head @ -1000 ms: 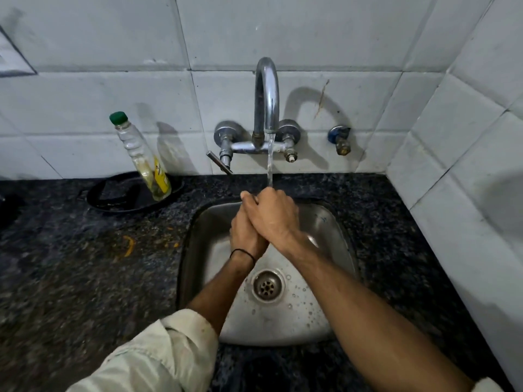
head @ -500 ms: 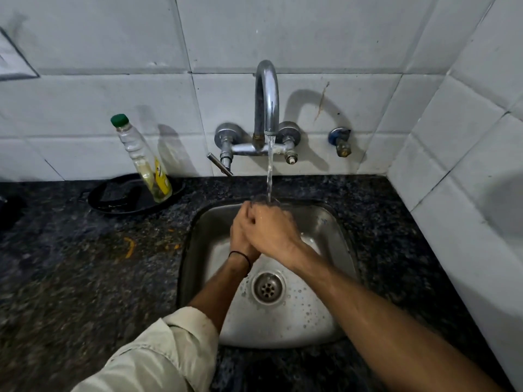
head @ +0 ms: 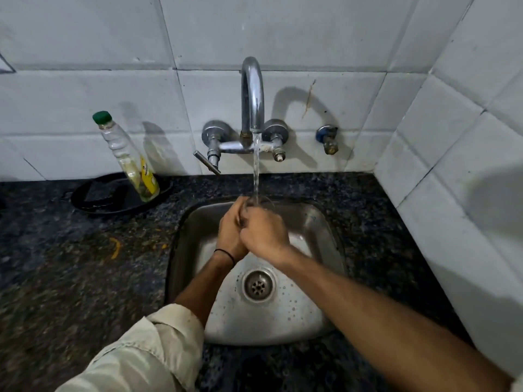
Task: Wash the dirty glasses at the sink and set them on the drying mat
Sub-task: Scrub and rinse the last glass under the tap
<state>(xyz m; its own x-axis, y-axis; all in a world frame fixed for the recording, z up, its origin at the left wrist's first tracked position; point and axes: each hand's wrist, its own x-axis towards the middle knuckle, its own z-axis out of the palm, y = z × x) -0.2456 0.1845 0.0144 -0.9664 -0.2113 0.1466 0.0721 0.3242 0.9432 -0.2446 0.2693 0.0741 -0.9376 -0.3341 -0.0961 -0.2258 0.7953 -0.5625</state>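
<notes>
A clear glass [head: 261, 202] is held over the steel sink [head: 319, 222], its rim just showing above my fingers. Water from the chrome tap [head: 252, 91] runs straight into it. My left hand [head: 229, 234] wraps the glass from the left, a black band on its wrist. My right hand [head: 264, 232] closes over it from the right and front, hiding most of the glass. No drying mat and no other glasses are in view.
A clear bottle with a green cap [head: 127, 159] leans on a black tray [head: 93, 202] at the back left of the dark speckled counter [head: 70, 278]. White tiled walls close the back and right. The sink drain [head: 258, 284] lies below my hands.
Both hands have sunk a little lower into the sink. The glass rim now shows under the water stream, where my clasped hands hid it before.
</notes>
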